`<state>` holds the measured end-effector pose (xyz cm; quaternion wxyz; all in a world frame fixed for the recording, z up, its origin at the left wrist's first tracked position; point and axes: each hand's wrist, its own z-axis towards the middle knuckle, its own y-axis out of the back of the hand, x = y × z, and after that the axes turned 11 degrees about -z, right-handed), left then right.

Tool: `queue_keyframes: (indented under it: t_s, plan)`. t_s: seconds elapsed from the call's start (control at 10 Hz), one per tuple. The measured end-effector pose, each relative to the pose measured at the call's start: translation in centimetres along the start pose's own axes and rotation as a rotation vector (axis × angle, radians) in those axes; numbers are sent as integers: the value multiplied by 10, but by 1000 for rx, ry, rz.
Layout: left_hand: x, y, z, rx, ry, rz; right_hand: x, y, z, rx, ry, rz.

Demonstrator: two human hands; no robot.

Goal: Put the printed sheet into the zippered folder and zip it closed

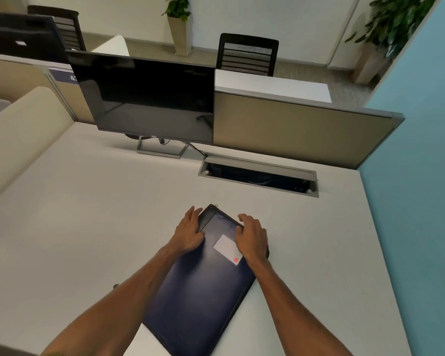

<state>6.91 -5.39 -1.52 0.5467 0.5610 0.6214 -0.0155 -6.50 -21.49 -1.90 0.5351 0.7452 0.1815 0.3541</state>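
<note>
A dark folder (pixel 203 291) lies slantwise on the white desk (pixel 88 214), low in the centre of the frame. The left hand (pixel 189 233) presses flat on its upper left edge; the right hand (pixel 251 236) curls over its upper right edge, fingers gripping the rim beside a white label (pixel 226 246). A monitor (pixel 149 98) stands upper left.

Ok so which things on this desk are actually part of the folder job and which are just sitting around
Part of the job:
- dark zippered folder, flat on the desk
- left hand and right hand, both resting on its far end
- no loose printed sheet is visible

Just lying about:
- monitor
- open cable tray
- desk divider
- office chair
</note>
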Motion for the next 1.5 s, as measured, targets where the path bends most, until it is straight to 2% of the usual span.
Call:
queue_keyframes:
  t_s: [0.2, 0.3, 0.4, 0.6, 0.9, 1.3, 1.4, 1.5]
  plan:
    - [29, 3, -34, -65, 167, 124, -27, -18, -77, -139, -370, -78]
    - [41, 1, -45, -128, 217, 134, -32, -32, -104, -2, -496, 32]
    - [45, -2, -52, -163, 231, 106, -28, -37, -117, 61, -470, 68]
    - [51, 2, -59, -159, 216, 105, -10, -27, -106, -29, -406, 207]
    - [52, 5, -56, -79, 100, 93, 17, -20, -83, 119, -276, 71]
    - [47, 18, -51, -5, 64, 154, 26, -11, -84, 169, -269, -19]
    - [38, 14, -54, -69, 4, 281, 21, -11, -87, 185, -225, -108]
    - [26, 11, -59, -111, -130, 412, 15, -5, -91, 137, -127, -207]
